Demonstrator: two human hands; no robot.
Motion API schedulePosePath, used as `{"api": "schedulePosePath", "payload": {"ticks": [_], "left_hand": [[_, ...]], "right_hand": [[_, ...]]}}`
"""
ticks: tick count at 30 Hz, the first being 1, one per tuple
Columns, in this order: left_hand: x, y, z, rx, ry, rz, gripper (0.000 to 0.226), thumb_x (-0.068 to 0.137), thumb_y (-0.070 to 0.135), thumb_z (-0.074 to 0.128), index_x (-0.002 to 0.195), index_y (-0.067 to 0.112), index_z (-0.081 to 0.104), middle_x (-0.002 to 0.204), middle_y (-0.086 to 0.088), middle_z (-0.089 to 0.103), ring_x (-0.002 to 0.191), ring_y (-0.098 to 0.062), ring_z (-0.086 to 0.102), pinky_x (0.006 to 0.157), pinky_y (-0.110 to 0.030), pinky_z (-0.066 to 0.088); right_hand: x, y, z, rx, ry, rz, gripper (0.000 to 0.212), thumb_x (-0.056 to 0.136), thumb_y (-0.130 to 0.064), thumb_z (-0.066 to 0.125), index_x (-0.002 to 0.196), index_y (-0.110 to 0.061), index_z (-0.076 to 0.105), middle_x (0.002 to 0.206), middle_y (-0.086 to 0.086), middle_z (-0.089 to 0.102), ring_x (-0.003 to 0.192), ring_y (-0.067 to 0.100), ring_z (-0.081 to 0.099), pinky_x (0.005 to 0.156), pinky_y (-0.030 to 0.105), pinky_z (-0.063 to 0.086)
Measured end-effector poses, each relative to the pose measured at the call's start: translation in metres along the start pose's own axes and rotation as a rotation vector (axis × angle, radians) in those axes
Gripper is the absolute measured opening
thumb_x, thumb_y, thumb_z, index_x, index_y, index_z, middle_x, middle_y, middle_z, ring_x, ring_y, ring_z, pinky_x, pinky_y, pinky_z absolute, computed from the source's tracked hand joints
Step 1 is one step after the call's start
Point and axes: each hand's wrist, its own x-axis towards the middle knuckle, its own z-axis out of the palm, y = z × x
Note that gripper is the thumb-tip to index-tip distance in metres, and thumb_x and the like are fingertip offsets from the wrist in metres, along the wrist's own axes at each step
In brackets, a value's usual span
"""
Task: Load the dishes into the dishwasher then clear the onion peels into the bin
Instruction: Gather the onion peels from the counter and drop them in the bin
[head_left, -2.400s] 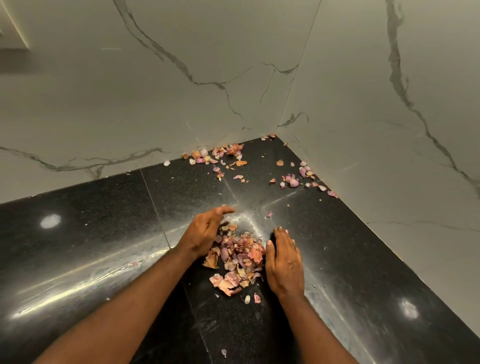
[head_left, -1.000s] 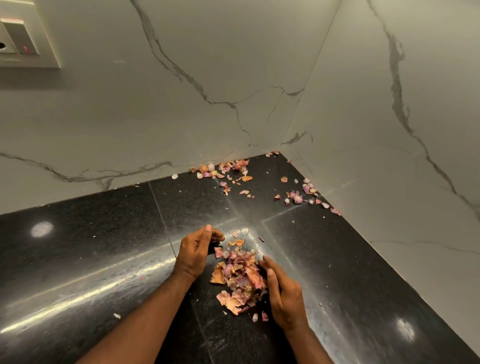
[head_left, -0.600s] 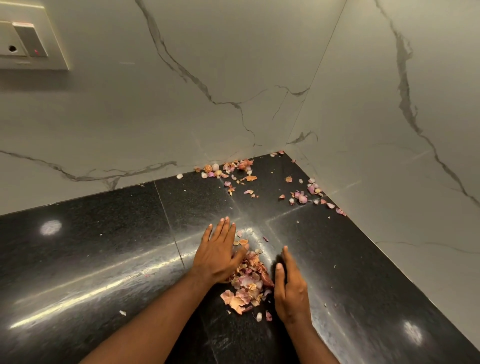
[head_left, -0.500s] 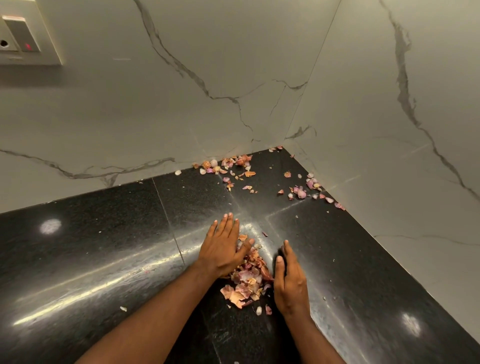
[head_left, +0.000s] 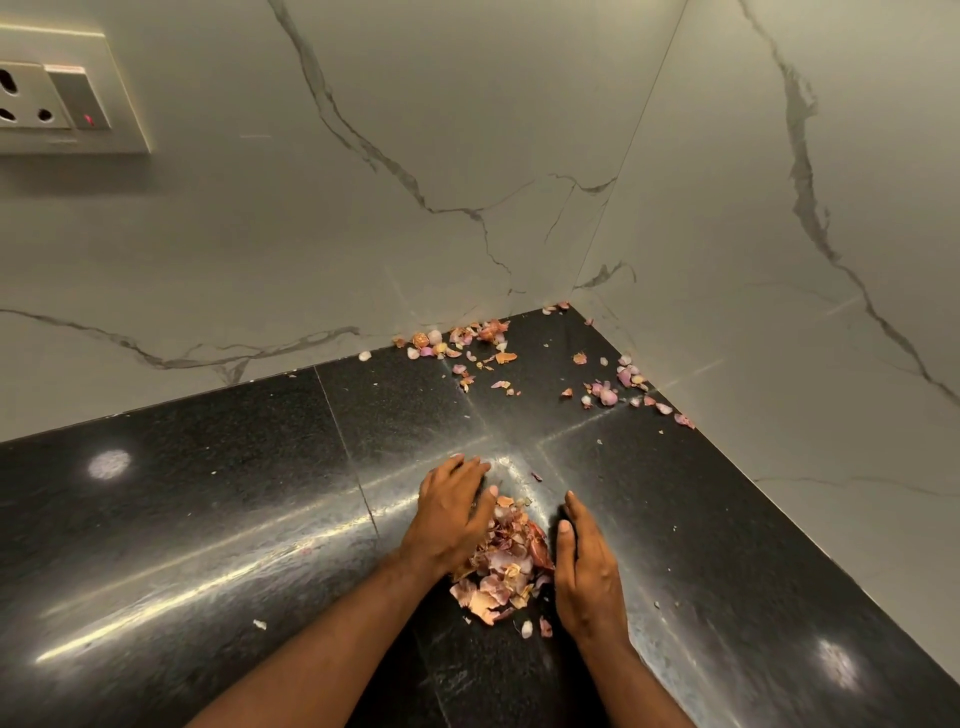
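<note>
Peels (head_left: 506, 569) lay heaped on our black bench (head_left: 208, 519) between our hands — left hand (head_left: 451, 519) flat, palm down on the pile's left edge, right hand (head_left: 584, 571) set on edge against its right side, both open and gripping nothing. More scraps (head_left: 467, 343) sat scattered far off in the corner, along the marble walls (head_left: 363, 234). We saw a socket (head_left: 57, 96) at upper left.

We see a heap of pink and orange onion peels (head_left: 506, 569) on the black desk (head_left: 208, 519), with loose peels (head_left: 467, 343) scattered along the corner.
</note>
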Motion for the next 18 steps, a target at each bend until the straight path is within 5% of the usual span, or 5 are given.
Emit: {"api": "schedulePosePath", "payload": {"ticks": [2,6,9,13,18], "left_hand": [[-0.002,0.0,0.004,0.032,-0.061,0.045,0.055,0.106,0.049,0.038,0.153,0.023,0.049,0.16,0.002,0.045,0.151,-0.008,0.03,0.129,-0.033,0.013],[-0.008,0.002,-0.008,-0.274,0.037,0.059,0.031,0.107,0.035,0.052,0.129,0.026,0.071,0.121,0.012,0.075,0.116,0.002,0.065,0.101,-0.036,0.055],[-0.011,0.002,-0.015,-0.542,0.183,-0.046,0.024,0.107,0.03,0.052,0.113,0.021,0.074,0.098,0.008,0.077,0.098,-0.014,0.074,0.086,-0.044,0.062],[-0.006,-0.007,-0.016,-0.84,0.329,-0.197,0.032,0.105,0.033,0.049,0.111,0.011,0.072,0.107,-0.008,0.076,0.105,-0.027,0.073,0.086,-0.063,0.059],[-0.002,-0.01,-0.01,-0.83,0.292,-0.174,0.038,0.104,0.042,0.049,0.112,0.014,0.075,0.11,-0.006,0.077,0.11,-0.026,0.073,0.093,-0.061,0.058]], "right_hand": [[0.001,-0.001,0.001,0.007,-0.003,-0.002,0.047,0.111,-0.036,0.039,0.156,-0.024,0.043,0.153,-0.001,0.054,0.134,0.001,0.045,0.109,0.021,0.038],[0.001,0.003,0.001,0.011,-0.006,0.009,0.05,0.11,-0.045,0.034,0.155,-0.026,0.045,0.152,-0.002,0.055,0.134,0.001,0.046,0.108,0.02,0.038],[-0.001,0.003,0.002,0.017,-0.013,0.009,0.057,0.106,-0.051,0.031,0.154,-0.026,0.046,0.152,-0.002,0.055,0.135,0.002,0.046,0.109,0.021,0.037],[0.004,0.006,0.002,0.002,-0.066,0.007,0.065,0.103,-0.065,0.024,0.159,-0.034,0.037,0.159,-0.008,0.046,0.143,0.004,0.04,0.116,0.031,0.036],[0.035,0.002,0.014,-0.252,-0.253,-0.027,0.081,0.098,-0.074,0.002,0.166,-0.029,0.01,0.172,-0.01,0.001,0.159,0.006,-0.006,0.129,0.039,-0.003]]}}
